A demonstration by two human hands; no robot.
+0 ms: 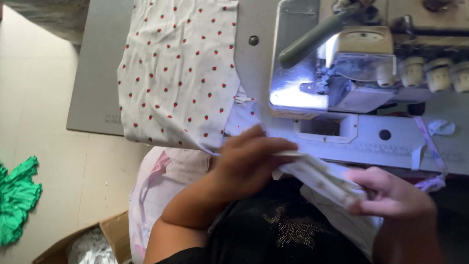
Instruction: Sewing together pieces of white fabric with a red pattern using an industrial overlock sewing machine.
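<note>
White fabric strip (317, 178) between both hands, table-edge.

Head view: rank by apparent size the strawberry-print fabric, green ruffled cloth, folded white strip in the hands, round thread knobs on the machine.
1. strawberry-print fabric, clearly largest.
2. folded white strip and green ruffled cloth: look alike in extent; the cloth is cut by the frame edge and the strip lies nearer the camera, so unranked.
3. round thread knobs, smallest.

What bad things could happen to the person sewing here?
The white strawberry-print cloth hangs over the grey table's front edge, so it might slide off. The left hand and right hand hold a folded white fabric strip close to the lit sewing machine; fingers could stray toward its needle area.
</note>
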